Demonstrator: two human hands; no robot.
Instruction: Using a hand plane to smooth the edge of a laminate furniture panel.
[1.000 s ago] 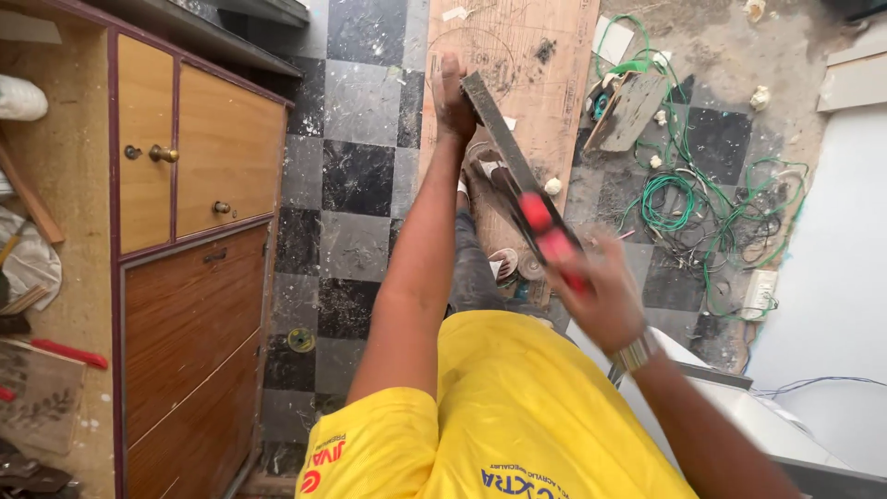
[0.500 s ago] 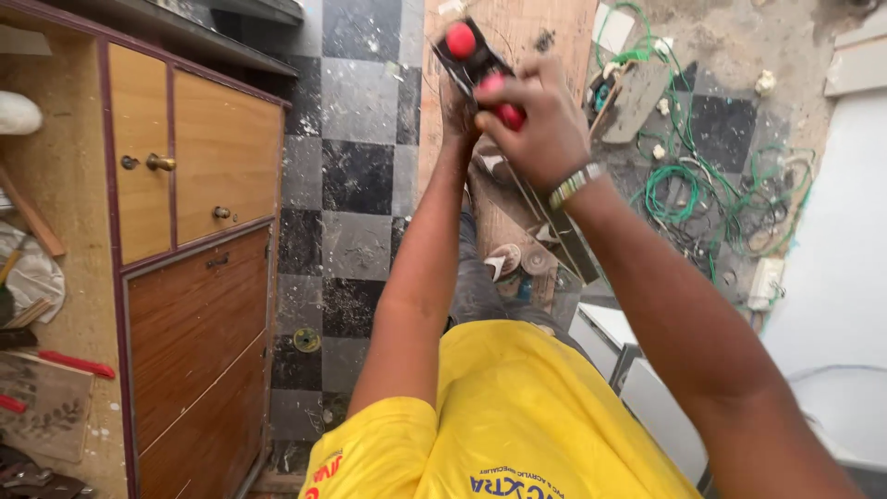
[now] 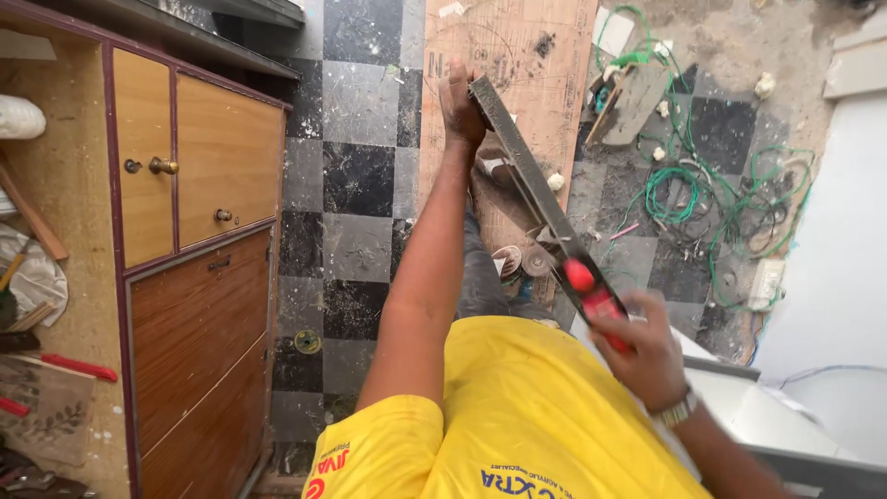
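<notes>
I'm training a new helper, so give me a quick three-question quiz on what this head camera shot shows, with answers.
1. True or false: the right hand grips the red handle of the hand saw.
2. What does the left hand hold? A) the far end of the saw blade B) the green wire C) a cabinet knob
3. What lies flat on the checkered floor beneath the saw?

Key
1. True.
2. A.
3. A plywood sheet, marked with a drawn circle.
</notes>
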